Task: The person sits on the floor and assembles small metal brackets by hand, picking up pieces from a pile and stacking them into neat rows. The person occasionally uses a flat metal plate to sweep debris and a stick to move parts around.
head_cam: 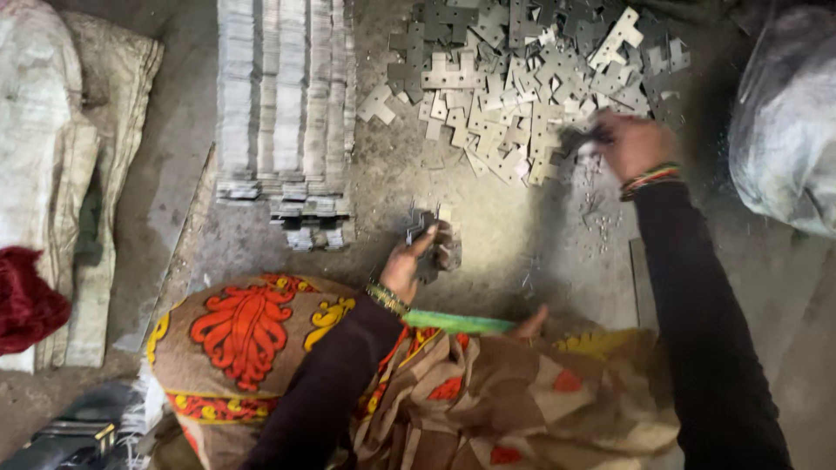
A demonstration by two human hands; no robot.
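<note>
I saw the left hand [416, 261] closed on a small stack of metal plates [428, 245], below the loose pile of cut plates [522, 96]. Right hand [631, 144] reached into that pile's right edge, fingers curled; grip too blurred to tell. Neat stacked rows [286, 113] sat left of the pile.

Black long sleeves [697, 305] are worn; a gold bangle [386, 298] is seen at left wrist, striped bangles [651, 178] at right.
</note>
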